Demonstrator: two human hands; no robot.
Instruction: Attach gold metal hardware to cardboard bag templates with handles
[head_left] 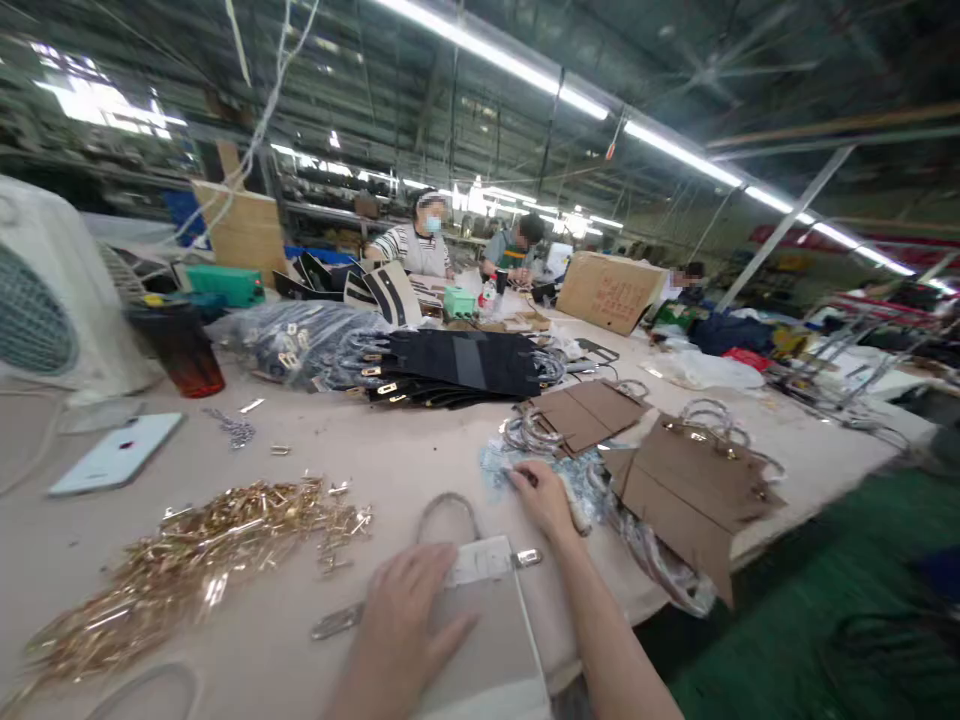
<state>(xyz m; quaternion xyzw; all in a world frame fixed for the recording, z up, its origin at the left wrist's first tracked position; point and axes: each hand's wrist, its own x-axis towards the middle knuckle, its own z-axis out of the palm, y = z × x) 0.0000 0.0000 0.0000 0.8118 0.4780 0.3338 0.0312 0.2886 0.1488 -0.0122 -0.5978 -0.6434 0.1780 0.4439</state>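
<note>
My left hand [409,615] lies flat with its thumb spread on a light grey bag panel [491,640]. A looped handle [450,505] sticks out at the panel's far edge, and a metal buckle piece [528,557] shows at its right corner. My right hand [544,492] reaches forward to a bluish, glittering patch of small pieces [493,468]. Its thumb and fingertips are pinched together; whatever is between them is too small to make out. A pale tool handle [579,515] lies just beside this hand.
Gold metal fittings [225,535] are heaped at left, near a phone [118,455], a dark cup [180,350] and a white fan [56,290]. Black panels [465,360] are stacked ahead. Brown bag panels [679,480] lie at right by the table edge. Co-workers sit beyond.
</note>
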